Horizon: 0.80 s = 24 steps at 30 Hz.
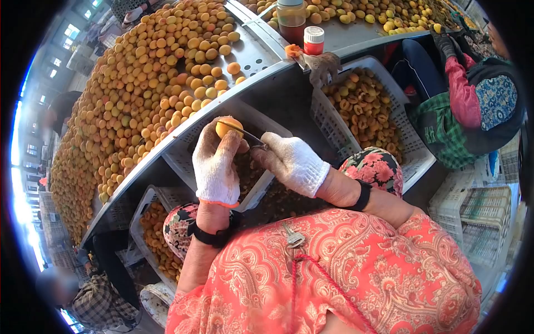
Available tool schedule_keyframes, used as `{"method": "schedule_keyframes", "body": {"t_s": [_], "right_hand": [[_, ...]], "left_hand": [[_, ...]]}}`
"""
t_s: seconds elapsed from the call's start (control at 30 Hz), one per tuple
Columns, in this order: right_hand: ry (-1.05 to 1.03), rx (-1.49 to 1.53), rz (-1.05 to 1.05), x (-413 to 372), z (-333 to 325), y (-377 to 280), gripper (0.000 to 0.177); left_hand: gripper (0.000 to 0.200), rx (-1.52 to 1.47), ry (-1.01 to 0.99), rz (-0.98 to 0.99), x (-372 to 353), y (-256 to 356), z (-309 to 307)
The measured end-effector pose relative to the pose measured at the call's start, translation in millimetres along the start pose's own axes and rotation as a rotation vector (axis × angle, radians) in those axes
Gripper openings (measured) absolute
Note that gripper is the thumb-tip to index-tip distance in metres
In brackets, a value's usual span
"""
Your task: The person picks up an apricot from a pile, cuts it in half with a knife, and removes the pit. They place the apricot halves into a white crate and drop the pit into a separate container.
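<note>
My left hand point(218, 161), in a stained white glove, holds up an orange-yellow apricot point(229, 127) between thumb and fingers. My right hand point(290, 160), gloved the same way, is closed round a small knife point(248, 135). The knife's thin blade lies across the apricot. Below both hands sits a crate point(270, 118) with dark contents, partly hidden by the gloves. Whole apricots point(144, 83) cover the metal table point(253, 47) beyond my hands.
A crate point(414, 131) of halved apricots stands at the right, another point(137, 231) at the lower left. A jar point(291, 22), a red bottle point(314, 42) and a dirty glove point(324, 68) rest on the table edge. Co-workers sit at right and lower left.
</note>
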State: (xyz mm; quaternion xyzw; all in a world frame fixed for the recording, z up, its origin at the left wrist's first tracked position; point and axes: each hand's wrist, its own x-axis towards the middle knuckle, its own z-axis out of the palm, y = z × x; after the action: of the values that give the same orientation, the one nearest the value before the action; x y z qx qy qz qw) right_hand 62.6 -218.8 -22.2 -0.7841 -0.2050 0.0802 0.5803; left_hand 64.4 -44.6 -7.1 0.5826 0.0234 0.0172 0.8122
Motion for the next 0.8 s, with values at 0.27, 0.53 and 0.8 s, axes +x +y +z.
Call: {"method": "schedule_keyframes", "body": {"t_s": [0.27, 0.53, 0.8], "right_hand": [[0.092, -0.230, -0.016, -1.9, 13.8, 5.2, 0.024], [0.099, -0.151, -0.045, -7.6, 27.7, 5.0, 0.028], [0.106, 0.131, -0.028, -1.5, 16.0, -0.9, 0.028]], "left_hand": [[0.027, -0.131, 0.047, -0.056, -6.5, -5.4, 10.1], [0.052, -0.320, 0.052, -0.242, -6.2, -9.9, 16.9], [0.044, -0.387, 0.053, -0.168, -6.4, -7.9, 15.3]]}}
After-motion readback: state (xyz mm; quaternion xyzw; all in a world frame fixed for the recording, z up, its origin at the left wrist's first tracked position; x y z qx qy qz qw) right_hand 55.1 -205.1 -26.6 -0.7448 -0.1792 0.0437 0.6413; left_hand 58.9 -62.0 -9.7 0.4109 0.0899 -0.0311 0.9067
